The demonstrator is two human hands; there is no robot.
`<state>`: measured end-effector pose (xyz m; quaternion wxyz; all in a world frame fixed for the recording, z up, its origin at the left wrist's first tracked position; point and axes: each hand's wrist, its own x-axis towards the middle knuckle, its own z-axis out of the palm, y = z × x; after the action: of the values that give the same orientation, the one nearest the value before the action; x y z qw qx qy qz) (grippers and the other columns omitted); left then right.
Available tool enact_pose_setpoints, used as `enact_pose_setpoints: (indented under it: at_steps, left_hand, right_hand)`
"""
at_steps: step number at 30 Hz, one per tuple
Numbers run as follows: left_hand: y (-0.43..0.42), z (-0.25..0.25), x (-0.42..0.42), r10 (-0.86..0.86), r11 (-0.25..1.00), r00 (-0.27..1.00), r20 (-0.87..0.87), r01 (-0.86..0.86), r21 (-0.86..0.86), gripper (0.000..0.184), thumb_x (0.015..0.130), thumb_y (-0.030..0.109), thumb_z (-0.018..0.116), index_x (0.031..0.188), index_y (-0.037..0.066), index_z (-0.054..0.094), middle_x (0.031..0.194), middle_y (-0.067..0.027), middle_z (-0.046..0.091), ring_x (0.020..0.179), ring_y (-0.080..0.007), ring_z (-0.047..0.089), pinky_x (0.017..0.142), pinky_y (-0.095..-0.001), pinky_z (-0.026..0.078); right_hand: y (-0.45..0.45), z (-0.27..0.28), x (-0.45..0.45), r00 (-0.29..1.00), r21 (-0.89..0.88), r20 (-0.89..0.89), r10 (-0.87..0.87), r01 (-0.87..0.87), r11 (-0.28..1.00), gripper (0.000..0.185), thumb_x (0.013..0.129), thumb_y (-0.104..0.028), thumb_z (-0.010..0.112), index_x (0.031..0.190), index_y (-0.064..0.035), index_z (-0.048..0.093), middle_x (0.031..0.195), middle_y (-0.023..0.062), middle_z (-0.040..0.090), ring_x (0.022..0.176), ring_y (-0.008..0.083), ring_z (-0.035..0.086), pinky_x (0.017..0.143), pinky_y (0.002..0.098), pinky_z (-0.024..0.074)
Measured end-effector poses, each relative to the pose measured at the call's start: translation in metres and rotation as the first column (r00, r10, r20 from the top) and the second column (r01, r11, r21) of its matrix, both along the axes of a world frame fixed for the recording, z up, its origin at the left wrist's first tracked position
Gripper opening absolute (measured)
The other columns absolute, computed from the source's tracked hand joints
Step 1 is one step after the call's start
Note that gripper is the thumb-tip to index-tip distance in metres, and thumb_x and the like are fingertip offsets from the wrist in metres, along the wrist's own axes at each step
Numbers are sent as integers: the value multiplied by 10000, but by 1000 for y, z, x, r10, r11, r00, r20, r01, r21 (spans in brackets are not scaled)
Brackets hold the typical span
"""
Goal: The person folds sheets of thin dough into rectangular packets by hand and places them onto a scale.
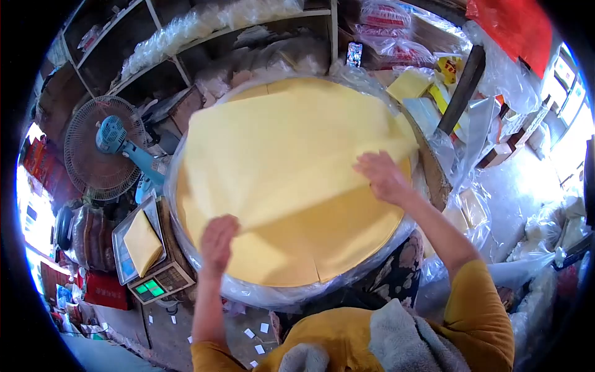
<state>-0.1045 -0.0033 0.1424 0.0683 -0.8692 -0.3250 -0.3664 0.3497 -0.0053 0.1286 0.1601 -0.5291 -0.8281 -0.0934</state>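
A wide, pale yellow sheet spreads over a round stack of deeper yellow sheets. Its near edge is raised and casts a shadow on the stack. At the left end of that edge is my left hand, slightly blurred, its fingers closed on the sheet where folds run out from it. Farther right and higher up, my right hand has its fingers over the same edge and appears to grip it. The thumbs are not clearly visible. Clear plastic wraps the rim of the stack.
Left of the stack stands a scale with a lit green display and a folded yellow piece on its pan. Behind it is a blue fan. Shelves with plastic bags line the back; a phone stands there. Plastic-wrapped goods lie right.
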Motion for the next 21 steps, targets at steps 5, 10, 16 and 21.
enact_pose_setpoints:
  at_steps: [5, 10, 16, 21]
  left_hand:
    - [-9, -109, 8, -38, 955, 871, -490, -113, -276, 608, 742, 13, 538, 1332, 110, 426, 1389, -111, 410, 1317, -281, 347, 1088, -505, 238]
    - [21, -92, 16, -3, 897, 872, -490, -215, -387, 723, 697, 52, 563, 1386, 116, 355, 1442, -141, 328, 1353, -311, 280, 1100, -518, 200]
    - [70, -103, -5, -27, 911, 826, -563, -212, -354, 610, 710, 49, 569, 1305, 87, 441, 1374, -115, 425, 1285, -302, 385, 1062, -515, 282]
    - [78, -128, -13, 5, 939, 876, -483, -170, -299, 523, 761, 21, 536, 1278, 57, 458, 1354, -144, 439, 1251, -308, 427, 1036, -470, 337]
  right_hand:
    - [-2, -12, -11, 1000, -462, 10, 10, -4, 887, 668, 660, -92, 589, 1314, -117, 457, 1458, 134, 290, 1374, 300, 223, 1081, 556, 194]
    - [35, -30, -26, 991, -704, -120, 66, -132, 698, 701, 689, -166, 650, 1349, -120, 417, 1460, 139, 289, 1375, 305, 223, 1077, 565, 194]
    - [40, -46, -23, 989, -581, 143, -26, 105, 807, 777, 627, -248, 754, 1326, -123, 438, 1367, 139, 395, 1280, 304, 353, 1050, 572, 234]
    - [43, -54, -15, 985, -580, 108, -135, 173, 796, 594, 610, -286, 778, 1120, -101, 538, 1102, 119, 560, 1082, 312, 507, 921, 498, 373]
